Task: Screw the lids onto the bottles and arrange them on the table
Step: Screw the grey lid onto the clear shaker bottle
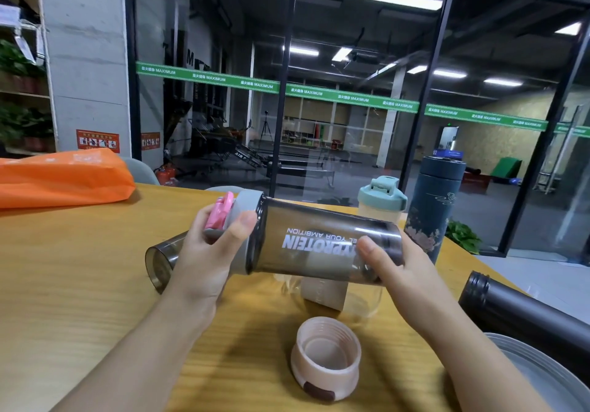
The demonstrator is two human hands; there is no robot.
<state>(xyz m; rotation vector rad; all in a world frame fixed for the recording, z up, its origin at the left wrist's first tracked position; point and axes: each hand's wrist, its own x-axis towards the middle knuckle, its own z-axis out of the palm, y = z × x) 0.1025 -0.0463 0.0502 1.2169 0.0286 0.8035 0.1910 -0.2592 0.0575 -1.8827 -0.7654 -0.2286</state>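
Note:
I hold a smoky grey shaker bottle [319,239] sideways above the table, white lettering upside down. My left hand [210,252] grips its grey lid with a pink flip cap [223,210] at the left end. My right hand [392,261] clasps the bottle's base. A pink lid [325,357] lies open side up on the wooden table [79,268] below. A clear glass bottle [367,300] lies partly hidden under the shaker. Another smoky cup [159,261] lies on its side behind my left wrist.
A dark blue flask [434,207] and a pale shaker with a teal lid [381,197] stand upright at the far right. A black open bottle [523,312] lies at the right edge over a grey round tray [542,373]. An orange bag [60,178] sits far left.

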